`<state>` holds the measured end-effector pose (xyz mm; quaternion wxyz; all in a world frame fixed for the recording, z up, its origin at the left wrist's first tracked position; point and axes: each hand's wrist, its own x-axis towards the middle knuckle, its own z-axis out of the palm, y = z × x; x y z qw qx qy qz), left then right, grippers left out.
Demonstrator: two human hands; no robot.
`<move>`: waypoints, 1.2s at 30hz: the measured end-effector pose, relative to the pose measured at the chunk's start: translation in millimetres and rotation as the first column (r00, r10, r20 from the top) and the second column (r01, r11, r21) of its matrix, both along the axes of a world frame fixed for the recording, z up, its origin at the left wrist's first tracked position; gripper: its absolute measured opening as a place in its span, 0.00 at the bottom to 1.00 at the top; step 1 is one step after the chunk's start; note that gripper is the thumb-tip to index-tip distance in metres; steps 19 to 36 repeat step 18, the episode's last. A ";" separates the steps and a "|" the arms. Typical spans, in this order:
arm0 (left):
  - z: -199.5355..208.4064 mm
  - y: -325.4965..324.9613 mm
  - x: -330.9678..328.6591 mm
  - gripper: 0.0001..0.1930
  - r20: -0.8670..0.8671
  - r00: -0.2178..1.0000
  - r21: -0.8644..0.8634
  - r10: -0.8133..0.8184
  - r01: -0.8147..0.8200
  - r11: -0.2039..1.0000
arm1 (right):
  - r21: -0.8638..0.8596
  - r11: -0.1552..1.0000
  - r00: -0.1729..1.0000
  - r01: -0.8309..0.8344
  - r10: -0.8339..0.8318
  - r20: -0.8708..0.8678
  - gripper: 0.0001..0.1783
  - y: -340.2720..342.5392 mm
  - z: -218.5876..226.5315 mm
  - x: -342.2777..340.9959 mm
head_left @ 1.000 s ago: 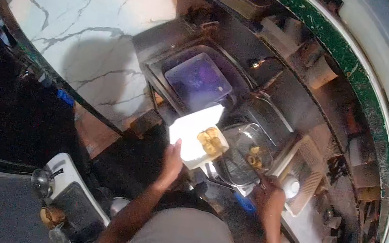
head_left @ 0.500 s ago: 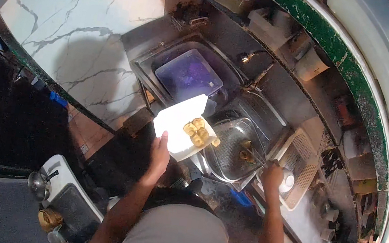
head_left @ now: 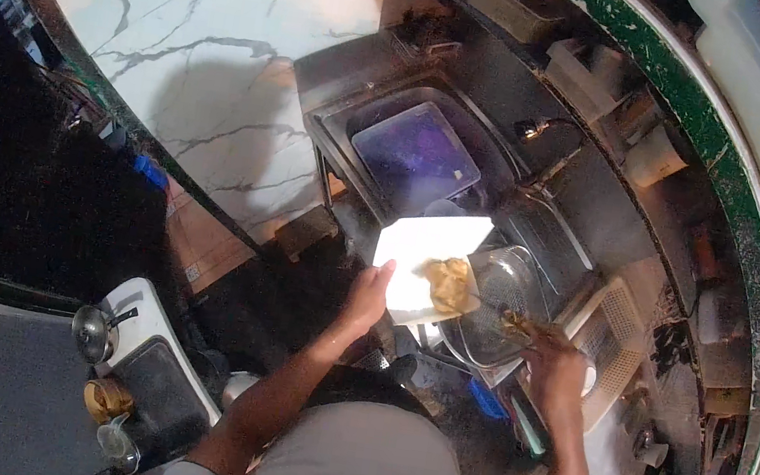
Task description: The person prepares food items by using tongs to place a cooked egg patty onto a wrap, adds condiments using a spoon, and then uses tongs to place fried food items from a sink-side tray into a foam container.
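Note:
My left hand (head_left: 365, 296) grips the near-left edge of an open white takeaway box (head_left: 409, 242). Golden-brown food pieces (head_left: 449, 284), perhaps dumplings, lie together at the box's right side. Just right of the box is a metal mesh basket (head_left: 497, 273), its rim partly under the box's edge. Over the right part of that basket, my right hand (head_left: 559, 365) is closed around slim metal tongs (head_left: 538, 330), blurred by motion. At the tongs' tips is another golden-brown piece (head_left: 515, 323); whether it is clamped I cannot tell.
A sink (head_left: 338, 123) holding a translucent purplish tub (head_left: 413, 149) lies ahead. To the right are a beige perforated crate (head_left: 616, 337) and a partly hidden white bowl (head_left: 589, 377). Shelves with containers (head_left: 652, 158) line the far right. A white-edged cart (head_left: 175, 330) stands at lower left.
The whole view has shifted, so the scene sits further right. The tongs have moved slightly within the basket area, with a food piece at their tips. My left hand still holds the box.

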<state>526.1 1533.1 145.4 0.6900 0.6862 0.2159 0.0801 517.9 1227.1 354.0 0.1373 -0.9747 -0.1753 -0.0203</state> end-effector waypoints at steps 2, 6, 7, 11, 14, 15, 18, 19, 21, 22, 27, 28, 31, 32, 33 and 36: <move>-0.2 -0.8 -2.6 0.31 -0.034 0.999 0.034 -0.036 0.037 0.999 | -0.027 0.983 0.982 -0.180 0.181 0.045 0.22 7.0 -18.0 4.8; 3.9 -6.5 -12.3 0.32 -0.056 0.996 0.023 -0.076 0.077 0.997 | -0.122 0.970 0.975 -0.212 0.218 0.043 0.23 21.7 -33.0 15.6; -1.6 -6.8 -12.6 0.32 -0.038 0.997 0.038 -0.069 0.070 0.997 | -0.123 0.969 0.974 -0.216 0.223 0.043 0.23 23.3 -33.5 18.4; -11.7 1.0 -16.7 0.30 -0.040 0.994 -0.025 -0.106 0.105 0.994 | -0.070 0.985 0.987 -0.158 0.159 0.002 0.23 7.3 -23.8 24.3; -1.1 10.4 -22.6 0.28 -0.065 0.995 -0.084 -0.080 0.074 0.994 | -0.035 0.999 0.999 0.032 -0.032 0.012 0.25 -34.8 6.3 28.4; -17.6 18.4 -21.9 0.29 -0.076 0.996 -0.128 -0.041 0.031 0.991 | -0.009 0.998 0.997 0.070 -0.070 0.019 0.25 -46.7 21.2 35.9; -14.0 17.5 -16.4 0.30 -0.012 1.000 -0.106 0.011 -0.013 0.994 | -0.217 0.936 0.957 0.278 -0.289 -0.025 0.24 -111.0 20.5 47.2; -14.0 17.5 -16.4 0.30 -0.012 1.000 -0.106 0.011 -0.013 0.994 | -0.217 0.936 0.957 0.278 -0.289 -0.025 0.24 -111.0 20.5 47.2; -14.0 17.5 -16.4 0.30 -0.012 1.000 -0.106 0.011 -0.013 0.994 | -0.217 0.936 0.957 0.278 -0.289 -0.025 0.24 -111.0 20.5 47.2; -14.0 17.5 -16.4 0.30 -0.012 1.000 -0.106 0.011 -0.013 0.994 | -0.217 0.936 0.957 0.278 -0.289 -0.025 0.24 -111.0 20.5 47.2; -14.0 17.5 -16.4 0.30 -0.012 1.000 -0.106 0.011 -0.013 0.994 | -0.217 0.936 0.957 0.278 -0.289 -0.025 0.24 -111.0 20.5 47.2; -14.0 17.5 -16.4 0.30 -0.012 1.000 -0.106 0.011 -0.013 0.994 | -0.217 0.936 0.957 0.278 -0.289 -0.025 0.24 -111.0 20.5 47.2; -14.0 17.5 -16.4 0.30 -0.012 1.000 -0.106 0.011 -0.013 0.994 | -0.217 0.936 0.957 0.278 -0.289 -0.025 0.24 -111.0 20.5 47.2; -14.0 17.5 -16.4 0.30 -0.012 1.000 -0.106 0.011 -0.013 0.994 | -0.217 0.936 0.957 0.278 -0.289 -0.025 0.24 -111.0 20.5 47.2; -14.0 17.5 -16.4 0.30 -0.012 1.000 -0.106 0.011 -0.013 0.994 | -0.217 0.936 0.957 0.278 -0.289 -0.025 0.24 -111.0 20.5 47.2; -14.0 17.5 -16.4 0.30 -0.012 1.000 -0.106 0.011 -0.013 0.994 | -0.217 0.936 0.957 0.278 -0.289 -0.025 0.24 -111.0 20.5 47.2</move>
